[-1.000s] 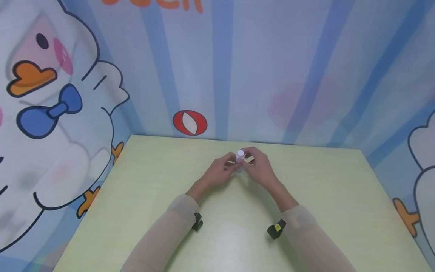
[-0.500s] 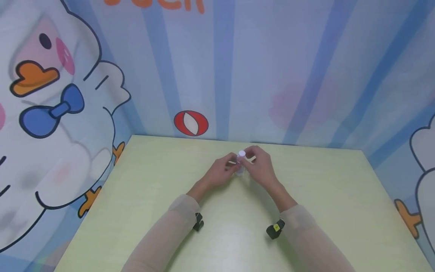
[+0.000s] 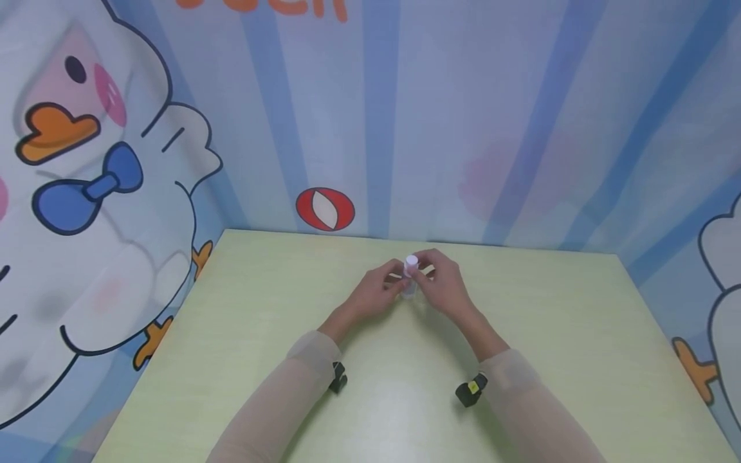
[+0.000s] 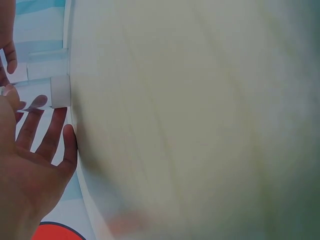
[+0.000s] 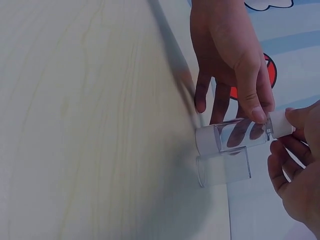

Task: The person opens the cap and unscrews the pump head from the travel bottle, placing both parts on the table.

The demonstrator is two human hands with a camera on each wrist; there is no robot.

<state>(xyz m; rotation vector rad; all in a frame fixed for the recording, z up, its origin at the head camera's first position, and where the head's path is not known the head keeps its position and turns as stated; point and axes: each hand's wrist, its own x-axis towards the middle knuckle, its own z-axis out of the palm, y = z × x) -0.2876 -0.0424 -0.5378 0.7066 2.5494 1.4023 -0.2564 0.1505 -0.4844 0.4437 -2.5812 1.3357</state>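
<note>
Head view: you've got the small clear bottle upright near the far edge of the pale table, between both hands. Your left hand is on its body, your right hand up by the white cap. Light sleeves, black wrist camera by your right cuff, striped backdrop behind.

Left wrist view: your left fingers wrap the bottle's body just above its white base; a clear cylinder is just beside it. Your right hand is mostly cut off.

Right wrist view: left thumb and fingers clamp the body; right thumb and fingers pinch the cap. A narrow gap shows under the cap.
</note>
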